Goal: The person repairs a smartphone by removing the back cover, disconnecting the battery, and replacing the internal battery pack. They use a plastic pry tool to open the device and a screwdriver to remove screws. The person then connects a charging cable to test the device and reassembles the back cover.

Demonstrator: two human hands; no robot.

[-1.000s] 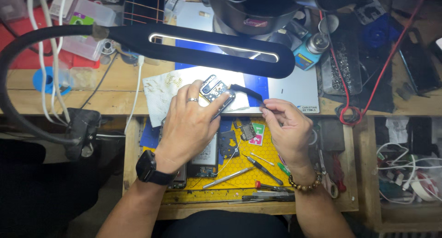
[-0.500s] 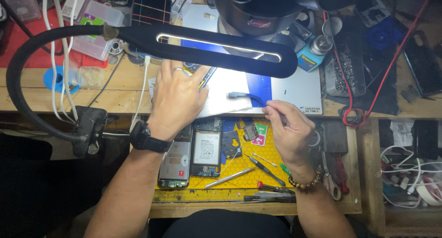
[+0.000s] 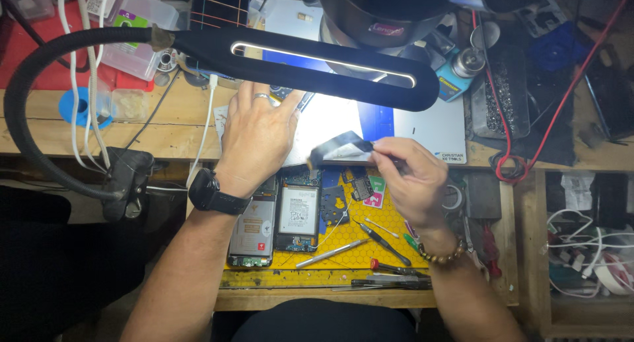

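Two hands over a cluttered repair bench. Left hand (image 3: 259, 138), with a black watch and a ring, lies palm down on the far side of the pale work mat (image 3: 422, 127), fingers reaching under the black lamp bar (image 3: 310, 61); can't tell if it grips anything there. Right hand (image 3: 411, 178) pinches a thin tool, and a dark flat strip (image 3: 337, 146) curls out left from its fingertips, held just above the mat's near edge. Nearer on the yellow honeycomb mat (image 3: 370, 239) lie two opened phones (image 3: 297, 218), a screwdriver (image 3: 382, 241) and tweezers (image 3: 331, 253).
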